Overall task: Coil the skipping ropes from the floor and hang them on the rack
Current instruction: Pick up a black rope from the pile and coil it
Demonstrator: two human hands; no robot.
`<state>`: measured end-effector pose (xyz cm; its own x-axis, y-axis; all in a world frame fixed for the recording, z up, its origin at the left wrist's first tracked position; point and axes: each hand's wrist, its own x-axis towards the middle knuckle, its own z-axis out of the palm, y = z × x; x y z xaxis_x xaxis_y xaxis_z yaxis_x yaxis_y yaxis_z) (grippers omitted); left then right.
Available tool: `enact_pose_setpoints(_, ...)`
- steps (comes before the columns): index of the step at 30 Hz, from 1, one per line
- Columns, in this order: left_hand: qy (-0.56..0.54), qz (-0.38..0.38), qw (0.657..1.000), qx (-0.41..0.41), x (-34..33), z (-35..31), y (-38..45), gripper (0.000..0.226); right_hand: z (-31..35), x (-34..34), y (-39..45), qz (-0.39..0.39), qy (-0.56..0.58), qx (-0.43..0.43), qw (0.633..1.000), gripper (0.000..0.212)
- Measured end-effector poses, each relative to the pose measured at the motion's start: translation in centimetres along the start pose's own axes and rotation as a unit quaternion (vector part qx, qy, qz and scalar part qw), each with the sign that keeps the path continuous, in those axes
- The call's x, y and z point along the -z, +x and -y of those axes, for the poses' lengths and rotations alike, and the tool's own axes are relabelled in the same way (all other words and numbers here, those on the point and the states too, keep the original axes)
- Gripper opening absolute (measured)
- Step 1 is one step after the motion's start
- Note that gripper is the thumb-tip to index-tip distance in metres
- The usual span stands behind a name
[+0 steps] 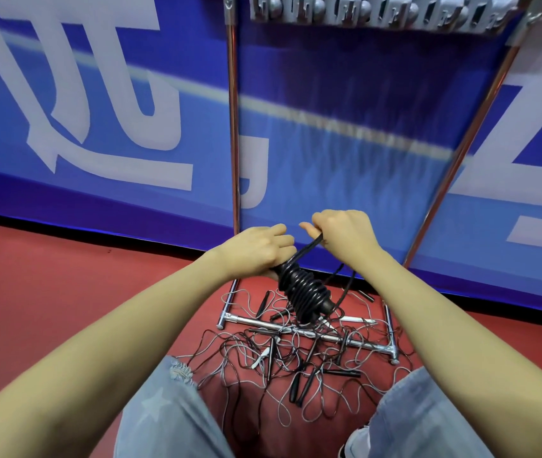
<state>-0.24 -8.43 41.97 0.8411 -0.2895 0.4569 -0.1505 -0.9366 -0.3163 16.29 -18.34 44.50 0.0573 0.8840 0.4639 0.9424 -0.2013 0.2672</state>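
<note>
A black skipping rope (304,292) is wound in tight turns round its handles, forming a thick coil that slants down to the right. My left hand (263,251) grips the upper end of this coil. My right hand (342,231) pinches a doubled strand of the same rope, pulled taut up from the coil. Below, a tangle of thin ropes with black handles (296,361) lies on the red floor. The chrome rack (233,127) stands right behind, its row of grey hooks (378,13) at the top of the view.
The rack's base bars (312,335) lie on the floor amid the tangle. A blue banner wall with white lettering (97,127) runs behind the rack. My knees in light jeans (170,414) frame the pile on both sides.
</note>
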Motion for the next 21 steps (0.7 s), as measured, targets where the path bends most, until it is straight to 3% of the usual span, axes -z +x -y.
enact_pose_setpoints(4,-0.09,-0.037,0.99,0.104,-0.1,-0.4,-0.2,0.026,0.3,-0.5,-0.7,0.035,0.048,-0.02,0.998,0.044)
enact_pose_setpoints(6,-0.174,-0.026,0.965,0.193,0.4,-1.1,0.2,0.031,0.5,-0.9,-0.9,0.081,0.088,-0.048,0.992,0.037)
enact_pose_setpoints(8,-0.292,-0.038,0.894,0.337,0.8,-2.0,1.1,0.024,0.5,-0.8,-0.7,0.124,0.128,-0.079,0.981,0.022)
enact_pose_setpoints(11,-0.389,-0.112,0.757,0.514,1.3,-2.6,3.0,0.018,1.1,-0.6,-0.4,0.125,0.119,-0.093,0.981,0.029)
enact_pose_setpoints(14,-0.409,-0.12,0.685,0.59,1.6,-2.5,4.4,0.028,1.4,-1.1,-0.3,0.126,0.131,-0.081,0.98,0.03)
enact_pose_setpoints(17,-0.36,-0.102,0.671,0.641,1.1,-1.7,4.4,0.03,1.2,-0.9,-0.9,0.147,0.134,-0.051,0.979,0.026)
enact_pose_setpoints(21,-0.232,-0.002,0.702,0.673,-0.4,-0.9,3.3,0.029,1.4,0.3,-1.5,0.17,0.152,-0.007,0.974,0.025)
